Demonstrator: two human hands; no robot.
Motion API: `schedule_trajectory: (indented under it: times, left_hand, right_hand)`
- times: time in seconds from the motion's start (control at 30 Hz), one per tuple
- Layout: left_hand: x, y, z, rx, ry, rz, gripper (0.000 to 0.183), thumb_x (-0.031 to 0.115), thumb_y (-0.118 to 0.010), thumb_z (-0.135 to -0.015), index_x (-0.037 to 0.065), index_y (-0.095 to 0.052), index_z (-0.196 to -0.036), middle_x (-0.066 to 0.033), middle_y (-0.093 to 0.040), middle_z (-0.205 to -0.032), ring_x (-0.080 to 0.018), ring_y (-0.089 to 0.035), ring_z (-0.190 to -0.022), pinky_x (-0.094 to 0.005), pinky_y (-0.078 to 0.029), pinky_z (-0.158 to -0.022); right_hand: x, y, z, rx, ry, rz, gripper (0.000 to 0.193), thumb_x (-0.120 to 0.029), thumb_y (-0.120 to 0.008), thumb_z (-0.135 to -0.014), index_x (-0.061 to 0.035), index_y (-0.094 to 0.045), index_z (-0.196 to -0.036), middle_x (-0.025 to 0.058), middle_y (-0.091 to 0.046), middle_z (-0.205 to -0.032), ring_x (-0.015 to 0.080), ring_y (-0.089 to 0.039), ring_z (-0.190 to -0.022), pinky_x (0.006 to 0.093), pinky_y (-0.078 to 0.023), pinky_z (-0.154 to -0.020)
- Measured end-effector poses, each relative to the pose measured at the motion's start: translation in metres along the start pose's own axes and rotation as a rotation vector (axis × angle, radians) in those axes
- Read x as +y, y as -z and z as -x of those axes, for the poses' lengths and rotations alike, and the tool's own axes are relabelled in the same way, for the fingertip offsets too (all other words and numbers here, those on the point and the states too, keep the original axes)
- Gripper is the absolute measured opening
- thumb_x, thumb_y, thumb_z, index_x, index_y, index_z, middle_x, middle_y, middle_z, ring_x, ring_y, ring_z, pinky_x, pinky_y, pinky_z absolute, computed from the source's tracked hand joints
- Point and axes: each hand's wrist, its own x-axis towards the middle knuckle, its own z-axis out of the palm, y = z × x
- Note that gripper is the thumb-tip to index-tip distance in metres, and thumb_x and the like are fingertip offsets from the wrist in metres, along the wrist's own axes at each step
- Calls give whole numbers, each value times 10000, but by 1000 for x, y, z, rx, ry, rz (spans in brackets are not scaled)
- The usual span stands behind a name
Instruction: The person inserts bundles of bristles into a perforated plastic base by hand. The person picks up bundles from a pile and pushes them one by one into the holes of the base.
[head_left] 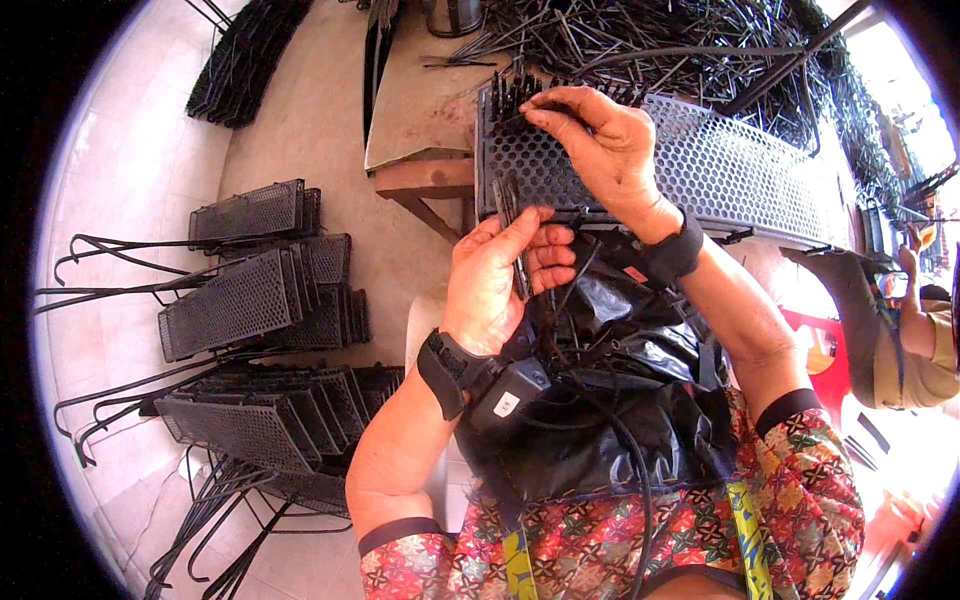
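A dark perforated metal panel (720,160) with rows of holes lies in front of me, its long side stretching to the right. At its far left corner, short black pieces (512,92) stand upright in the holes. My right hand (610,150) is over that corner, thumb and forefinger pinched beside the standing pieces; whatever lies between the fingertips is too small to make out. By the panel's near left corner, my left hand (500,270) is closed around a small bundle of thin dark strips (510,200), which point up past the thumb. A black apron (640,420) covers my lap.
Behind the panel is a large heap of loose black strips (660,40), crossed by dark metal bars. A wooden table (420,120) stands at the left. Several perforated trays with long rods (240,300) are stacked on the floor. Another person (905,330) sits at the right.
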Motion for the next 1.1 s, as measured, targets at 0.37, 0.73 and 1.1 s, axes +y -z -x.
schedule_trajectory:
  times: [0.37, 0.73, 1.1]
  left_hand:
    - [3, 0, 2, 11, 2, -18, 274, 221, -506, -885, -5, -509, -1041, -140, -608, -880, -209, -616, -714, -323, -527, -625]
    - [3, -6, 1, 35, 27, -41, 260, 219, -497, -889, 2, -518, -1031, -125, -607, -875, -194, -602, -735, -319, -516, -646]
    - [1, 1, -1, 45, 40, 87, 257, 186, -450, -890, -10, -504, -1046, -143, -597, -941, -229, -596, -812, -357, -497, -753]
  right_hand:
    - [-2, 12, -23, -281, 55, 17, 148, -127, -649, -734, -18, -619, -830, 133, -588, -654, 219, -588, -568, 284, -452, -534]
    - [-9, -7, -52, -350, 213, 488, 158, -147, -571, -728, -10, -539, -656, 197, -525, -596, 389, -543, -616, 431, -442, -533]
    - [-1, -10, -51, -335, 363, 374, 145, -110, -604, -658, -3, -509, -680, 193, -524, -598, 387, -542, -639, 436, -434, -545]
